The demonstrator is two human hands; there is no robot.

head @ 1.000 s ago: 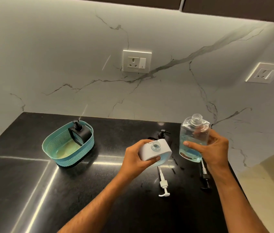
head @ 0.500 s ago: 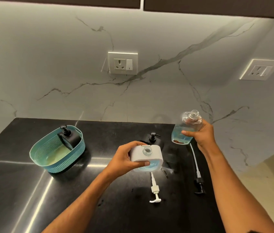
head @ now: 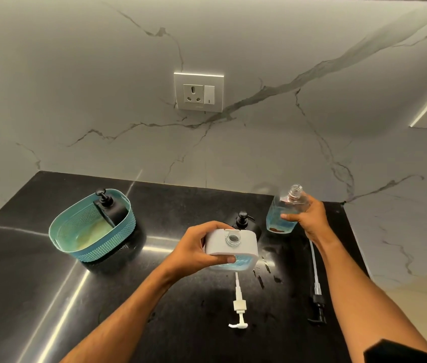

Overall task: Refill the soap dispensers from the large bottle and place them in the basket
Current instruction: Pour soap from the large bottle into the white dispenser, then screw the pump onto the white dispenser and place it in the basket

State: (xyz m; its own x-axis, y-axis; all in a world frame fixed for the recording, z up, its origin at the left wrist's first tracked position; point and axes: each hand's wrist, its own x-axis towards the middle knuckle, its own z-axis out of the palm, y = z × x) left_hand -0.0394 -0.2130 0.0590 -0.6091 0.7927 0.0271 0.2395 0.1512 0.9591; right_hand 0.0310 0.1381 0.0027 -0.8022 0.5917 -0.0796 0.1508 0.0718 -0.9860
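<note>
L hand [head: 194, 251] grips the white dispenser [head: 229, 248] from its left side, thumb on the near face, fingers over the far top edge; neck open, pump off, blue soap visible low in the clear bottom. R hand [head: 309, 220] wraps the large clear bottle [head: 284, 213], cap off, mouth tipped up and away to the far right, blue soap in roughly the lower half. Bottle sits right of and apart from the dispenser, not over its neck.

Step, by my read: pour looks done or paused, w/ the white one already holding soap. Next move prob calls for parking the bottle upright, then picking up the white pump [head: 238, 307] lying just near of the dispenser and threading its tube into the neck.

A black pump [head: 316, 299] lies right, under the R forearm. Black dispenser [head: 244, 222] stands just behind the white one. Teal basket [head: 81, 247] far left already holds another black dispenser [head: 109, 208], leaning. Soap drips spot the black counter [head: 36, 297].
</note>
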